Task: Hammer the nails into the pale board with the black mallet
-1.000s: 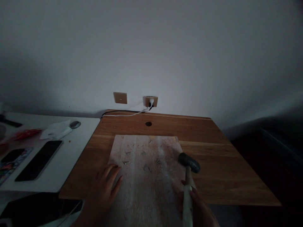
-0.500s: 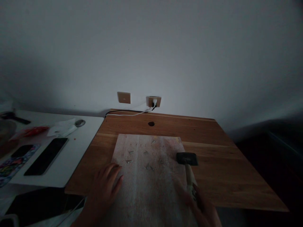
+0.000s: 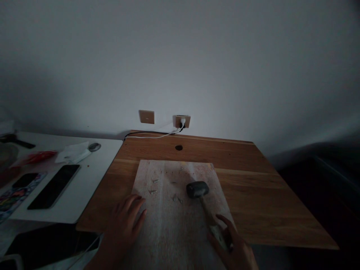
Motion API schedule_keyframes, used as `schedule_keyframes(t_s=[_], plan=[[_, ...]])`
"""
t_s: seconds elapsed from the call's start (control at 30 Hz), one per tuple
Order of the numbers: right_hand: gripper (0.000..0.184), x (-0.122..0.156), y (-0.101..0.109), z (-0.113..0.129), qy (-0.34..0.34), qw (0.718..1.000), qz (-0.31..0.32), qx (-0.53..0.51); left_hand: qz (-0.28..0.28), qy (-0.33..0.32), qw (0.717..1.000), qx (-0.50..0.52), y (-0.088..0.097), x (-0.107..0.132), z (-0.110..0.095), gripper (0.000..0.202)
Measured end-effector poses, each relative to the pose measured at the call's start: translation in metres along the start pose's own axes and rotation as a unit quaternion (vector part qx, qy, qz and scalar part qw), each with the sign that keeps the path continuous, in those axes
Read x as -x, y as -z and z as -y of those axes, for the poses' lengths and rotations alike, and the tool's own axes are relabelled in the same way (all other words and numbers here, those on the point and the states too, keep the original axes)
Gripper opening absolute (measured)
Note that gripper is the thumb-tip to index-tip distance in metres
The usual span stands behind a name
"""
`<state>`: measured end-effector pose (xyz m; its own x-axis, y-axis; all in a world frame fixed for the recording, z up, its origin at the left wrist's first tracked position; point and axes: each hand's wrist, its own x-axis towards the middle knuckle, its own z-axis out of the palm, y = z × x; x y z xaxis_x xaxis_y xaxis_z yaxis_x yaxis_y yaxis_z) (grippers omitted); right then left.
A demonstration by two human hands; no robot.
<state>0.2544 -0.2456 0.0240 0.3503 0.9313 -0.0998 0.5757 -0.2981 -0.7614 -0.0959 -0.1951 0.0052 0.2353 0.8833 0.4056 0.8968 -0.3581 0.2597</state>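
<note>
The right hand (image 3: 235, 246) grips the mallet (image 3: 197, 189) by its handle (image 3: 209, 216) over the board (image 3: 174, 228), whose left edge the loosely spread left hand (image 3: 125, 219) seemingly steadies.

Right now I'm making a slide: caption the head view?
Mallet in right hand, left hand at the edge of a board bearing metal pieces.

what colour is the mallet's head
Dark grey, near black: the mallet's head shows in the head view.
</note>
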Motion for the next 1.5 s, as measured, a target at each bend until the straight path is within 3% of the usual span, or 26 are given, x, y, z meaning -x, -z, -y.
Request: schedule_keyframes(t_s=[0.2, 0.43, 0.57, 0.7, 0.97, 1.07, 1.2, 1.37, 1.5], plan=[[0.059, -0.002, 0.002, -0.001, -0.02, 0.999, -0.002, -0.05, 0.016, 0.009, 1.0, -0.001, 0.002, 0.0, 0.0, 0.028], [0.071, -0.001, 0.012, 0.0, -0.122, 0.973, 0.014, -0.196, 0.012, 0.001, 1.0, 0.003, -0.001, -0.001, -0.002, 0.029], [0.064, 0.002, 0.014, -0.006, -0.111, 0.972, 0.013, -0.206, 0.014, 0.008, 1.0, 0.009, -0.002, -0.004, -0.005, 0.029], [0.068, 0.005, 0.011, -0.018, -0.09, 0.975, 0.012, -0.202, 0.018, 0.0, 1.0, 0.008, -0.001, -0.007, -0.007, 0.028], [0.083, 0.001, 0.002, -0.031, -0.108, 0.993, -0.008, -0.043, 0.016, -0.005, 1.0, 0.004, 0.001, -0.009, -0.009, 0.028], [0.087, 0.006, -0.003, -0.028, -0.129, 0.982, -0.009, -0.135, 0.013, 0.003, 1.0, 0.001, 0.0, -0.007, -0.008, 0.028], [0.087, 0.012, 0.003, -0.016, -0.175, 0.946, 0.021, -0.273, 0.014, 0.002, 1.0, 0.002, -0.001, -0.004, -0.006, 0.029], [0.073, 0.01, 0.018, -0.009, -0.154, 0.948, -0.003, -0.277, 0.018, 0.007, 1.0, 0.01, -0.002, -0.003, -0.004, 0.027], [0.084, 0.009, 0.012, -0.005, -0.119, 0.96, 0.008, -0.255, 0.013, -0.001, 1.0, 0.011, -0.003, -0.001, -0.002, 0.029]])
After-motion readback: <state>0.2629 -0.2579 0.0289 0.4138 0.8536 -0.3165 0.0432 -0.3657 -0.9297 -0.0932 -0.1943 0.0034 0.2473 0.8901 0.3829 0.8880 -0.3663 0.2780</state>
